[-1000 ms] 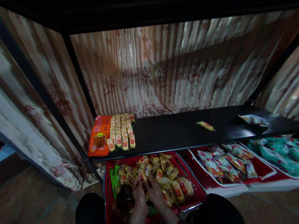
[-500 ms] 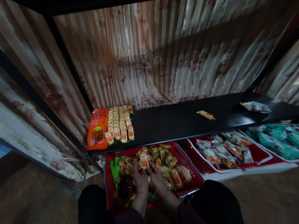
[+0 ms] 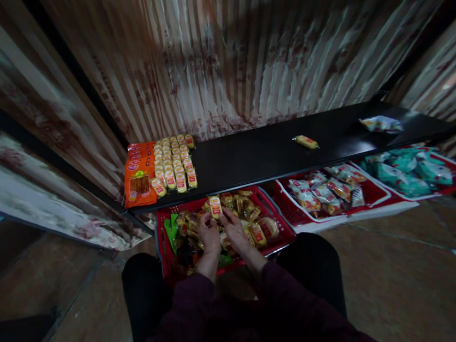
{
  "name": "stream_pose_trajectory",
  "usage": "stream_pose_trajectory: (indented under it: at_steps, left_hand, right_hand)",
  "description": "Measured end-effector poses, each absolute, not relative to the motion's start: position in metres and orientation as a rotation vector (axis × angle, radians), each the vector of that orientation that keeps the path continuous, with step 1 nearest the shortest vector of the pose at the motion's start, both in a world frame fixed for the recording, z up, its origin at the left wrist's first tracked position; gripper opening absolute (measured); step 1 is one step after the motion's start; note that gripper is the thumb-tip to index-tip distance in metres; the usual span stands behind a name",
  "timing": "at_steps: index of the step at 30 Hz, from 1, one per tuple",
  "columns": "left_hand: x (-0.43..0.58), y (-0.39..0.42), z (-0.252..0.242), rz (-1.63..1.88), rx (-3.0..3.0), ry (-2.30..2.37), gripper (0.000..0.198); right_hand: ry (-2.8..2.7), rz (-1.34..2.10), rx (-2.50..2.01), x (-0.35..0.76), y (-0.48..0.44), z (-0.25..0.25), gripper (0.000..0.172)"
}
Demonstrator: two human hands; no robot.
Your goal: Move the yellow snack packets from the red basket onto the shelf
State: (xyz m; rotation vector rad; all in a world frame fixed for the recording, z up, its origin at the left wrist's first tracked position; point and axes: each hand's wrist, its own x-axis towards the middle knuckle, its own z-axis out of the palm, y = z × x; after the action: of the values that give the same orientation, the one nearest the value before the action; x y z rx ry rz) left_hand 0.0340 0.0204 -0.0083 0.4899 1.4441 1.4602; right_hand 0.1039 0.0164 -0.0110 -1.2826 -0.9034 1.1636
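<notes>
A small wrapped snack cake (image 3: 215, 207) with a yellow body and red-and-white label is pinched upright above the red basket (image 3: 275, 203). My left hand (image 3: 210, 238) grips its lower left edge, fingers bent. At its lower right, the fingers of my right hand (image 3: 235, 232) are also closed on it. Beneath both hands the basket holds a mix of wrapped cakes (image 3: 249, 210) and a green packet (image 3: 171, 229); my hands hide part of this. On the black shelf beyond, similar wrapped cakes (image 3: 173, 166) stand in tight rows beside an orange snack bag (image 3: 140, 175).
A single wrapped cake (image 3: 306, 142) and a white snack bag (image 3: 381, 124) lie farther right on the black shelf (image 3: 247, 160). Below it are a basket of red-and-white bags (image 3: 325, 193) and one of teal bags (image 3: 413, 172). A shelf post (image 3: 77, 73) rises at left.
The view has tilted down, so shelf and baskets sit higher in the picture. My hands still hold the wrapped cake, which is now more upright and near the shelf's front edge in view.
</notes>
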Motion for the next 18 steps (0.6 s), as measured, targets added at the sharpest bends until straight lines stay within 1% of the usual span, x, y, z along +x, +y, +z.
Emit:
stream_pose_trajectory:
  at_steps: [4, 8, 11, 18]
  left_hand:
    - [0.038, 0.022, -0.002, 1.473, 0.579, 1.454, 0.025]
    - [0.044, 0.027, 0.005, 1.497, 0.617, 1.423, 0.028]
    - [0.049, 0.035, 0.008, 1.483, 0.700, 1.476, 0.027]
    - [0.056, 0.065, 0.019, 1.463, 0.854, 1.498, 0.026]
  right_hand:
    - [-0.934, 1.119, -1.284, 0.107, 0.018, -0.004, 0.051]
    - [-0.934, 1.022, -1.295, 0.114, 0.025, -0.007, 0.050]
    - [-0.931, 1.007, -1.268, 0.121, 0.034, -0.008, 0.049]
    - [-0.967, 1.007, -1.286, 0.130, 0.065, -0.001, 0.055]
